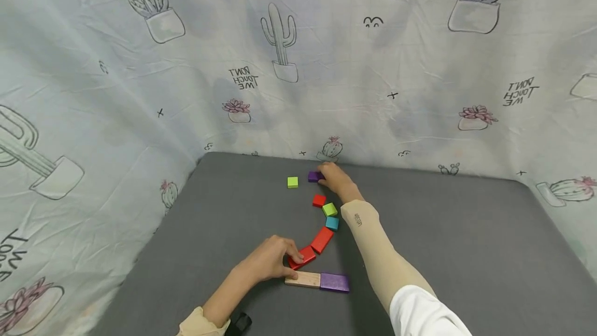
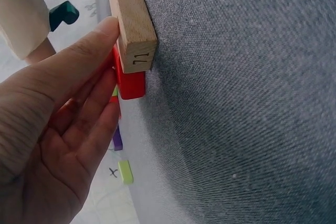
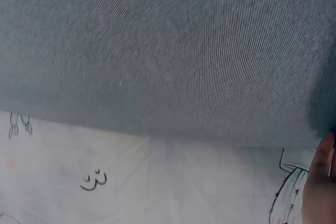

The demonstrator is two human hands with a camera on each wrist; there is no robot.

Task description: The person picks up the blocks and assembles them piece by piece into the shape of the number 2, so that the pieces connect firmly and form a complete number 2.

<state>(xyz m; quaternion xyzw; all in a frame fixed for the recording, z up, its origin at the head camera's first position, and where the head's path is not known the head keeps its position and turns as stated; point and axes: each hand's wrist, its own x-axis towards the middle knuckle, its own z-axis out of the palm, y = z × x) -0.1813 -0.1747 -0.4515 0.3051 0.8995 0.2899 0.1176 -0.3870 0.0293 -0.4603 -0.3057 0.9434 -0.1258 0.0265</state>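
My left hand is at the near end of the blocks. Its thumb touches a bare wooden block, and its fingertips lie on a red block just behind. In the left wrist view the wooden block shows the mark "71" on its end, with the red block beyond it. At the far edge of the table, my right hand pinches a purple block between thumb and fingers. Only a dark sliver of that hand enters the right wrist view.
A purple block meets the wooden one end to end. Another red block, a blue block, a green block and a small red block curve away. A green block stands apart on the grey table; a printed curtain hangs behind.
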